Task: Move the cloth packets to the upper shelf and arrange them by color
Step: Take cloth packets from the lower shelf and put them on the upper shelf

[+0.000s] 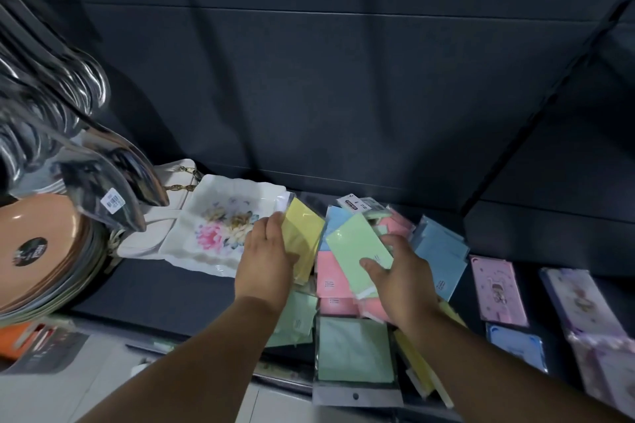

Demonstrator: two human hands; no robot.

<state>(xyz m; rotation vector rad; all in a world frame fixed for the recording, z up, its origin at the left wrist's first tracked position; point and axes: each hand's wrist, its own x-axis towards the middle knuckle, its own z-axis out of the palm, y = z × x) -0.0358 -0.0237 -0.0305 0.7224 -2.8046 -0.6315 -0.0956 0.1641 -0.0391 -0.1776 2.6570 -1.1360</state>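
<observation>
Left hand (266, 252): closed on a yellow packet (304, 233). Right hand (400, 271): fingers spread on a green packet (357, 244), firm grasp not discernible. Both atop mixed packet pile (343, 282), dark shelf (154, 288), beside floral tray (223, 227).

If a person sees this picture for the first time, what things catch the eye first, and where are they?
The heap of pastel cloth packets at centre draws the eye first. The left hand grips a yellow packet and the right hand rests on a green packet. To the left lies a white floral dish, beside stacked copper-coloured plates.
</observation>
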